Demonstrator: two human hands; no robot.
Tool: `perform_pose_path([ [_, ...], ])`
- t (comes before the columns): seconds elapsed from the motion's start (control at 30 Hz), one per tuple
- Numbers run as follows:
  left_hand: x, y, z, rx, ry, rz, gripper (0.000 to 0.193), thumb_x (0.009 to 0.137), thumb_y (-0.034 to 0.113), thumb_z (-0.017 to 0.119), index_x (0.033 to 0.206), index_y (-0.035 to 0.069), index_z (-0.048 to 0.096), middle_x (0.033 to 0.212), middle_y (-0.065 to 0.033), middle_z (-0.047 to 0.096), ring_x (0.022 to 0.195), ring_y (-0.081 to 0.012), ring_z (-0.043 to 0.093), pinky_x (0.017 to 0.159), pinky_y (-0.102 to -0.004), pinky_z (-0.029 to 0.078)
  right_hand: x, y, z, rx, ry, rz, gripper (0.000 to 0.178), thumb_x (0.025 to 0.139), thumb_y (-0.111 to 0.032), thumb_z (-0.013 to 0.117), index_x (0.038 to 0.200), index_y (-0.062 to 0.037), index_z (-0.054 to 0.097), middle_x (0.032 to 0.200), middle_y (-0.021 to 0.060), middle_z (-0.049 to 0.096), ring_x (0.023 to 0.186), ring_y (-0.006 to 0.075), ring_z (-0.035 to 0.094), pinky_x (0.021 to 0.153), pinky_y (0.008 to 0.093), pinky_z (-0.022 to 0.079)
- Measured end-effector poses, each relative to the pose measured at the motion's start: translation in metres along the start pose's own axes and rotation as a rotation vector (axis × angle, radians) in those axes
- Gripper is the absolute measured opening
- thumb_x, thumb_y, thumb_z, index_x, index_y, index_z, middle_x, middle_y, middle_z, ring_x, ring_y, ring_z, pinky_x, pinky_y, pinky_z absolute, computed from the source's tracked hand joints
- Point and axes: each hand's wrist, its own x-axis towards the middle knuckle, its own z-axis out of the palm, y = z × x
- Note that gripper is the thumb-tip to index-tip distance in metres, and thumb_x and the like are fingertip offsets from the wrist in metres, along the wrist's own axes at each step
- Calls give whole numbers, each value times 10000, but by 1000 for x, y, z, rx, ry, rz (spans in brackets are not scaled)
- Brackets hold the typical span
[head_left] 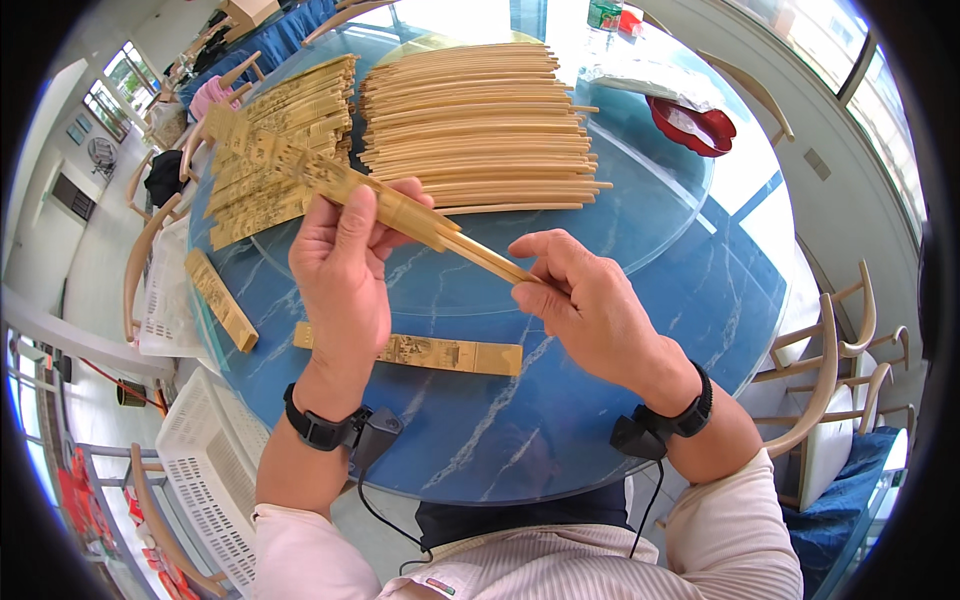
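My left hand (pixel 345 270) grips the middle of a long carved bamboo fan stick bundle (pixel 300 165) that slants from upper left to lower right. My right hand (pixel 585 300) pinches its narrow lower end between thumb and fingers. Both hands hover above the round blue marble-patterned table (pixel 600 390). Beyond the hands lies a pile of plain bamboo slats (pixel 480 120), and to its left a pile of carved bamboo pieces (pixel 280 150). One carved strip (pixel 420 352) lies flat on the table below my hands; another (pixel 220 300) lies near the left edge.
A red dish (pixel 692 125) and a clear plastic bag (pixel 640 82) sit at the far right of the table. White plastic baskets (pixel 205 470) stand at the lower left. Wooden chairs (pixel 830 370) ring the table on both sides.
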Motion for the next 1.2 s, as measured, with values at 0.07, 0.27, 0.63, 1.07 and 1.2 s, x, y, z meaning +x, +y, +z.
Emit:
perform_pose_path([
  [0.07, 11, 1, -14, -8, 25, 20, 166, 1140, 154, 548, 1218, 24, 616, 1162, -193, 773, 1034, -284, 786, 882, -379, 665, 2, 6, -2, 4, -15, 44, 158, 1039, -91, 676, 1135, 33, 658, 778, 143, 658, 658, 246, 618, 635, 367, 512],
  [0.27, 7, -4, -14, -35, 20, -7, 171, 1147, 158, 535, 1245, 27, 584, 1191, -196, 758, 1041, -302, 786, 886, -385, 665, 2, 6, 5, 53, -44, 99, 120, 1045, -66, 653, 1036, 52, 674, 758, 110, 648, 641, 194, 635, 617, 347, 532],
  [0.63, -19, -17, 15, 43, -105, -132, 176, 1154, 154, 510, 1227, 4, 568, 1140, -176, 759, 1012, -287, 791, 871, -386, 678, 3, 1, 8, 147, -78, 179, 127, 1056, -80, 654, 1049, 44, 678, 796, 77, 675, 687, 164, 698, 630, 314, 556],
  [1.07, 14, -4, -20, -103, 88, -123, 184, 1137, 171, 558, 1235, 24, 612, 1204, -193, 760, 1094, -315, 774, 905, -372, 664, -1, 2, 4, 272, 51, -42, 234, 1080, -47, 639, 1286, 14, 733, 990, 87, 780, 722, 116, 734, 583, 218, 563],
  [1.2, 11, -6, -19, -128, 87, -133, 190, 1137, 173, 559, 1242, 22, 606, 1201, -195, 758, 1104, -318, 771, 923, -383, 664, -1, 0, 1, 317, 28, -30, 226, 1078, -43, 643, 1268, 15, 749, 959, 95, 787, 690, 108, 725, 581, 215, 556],
])
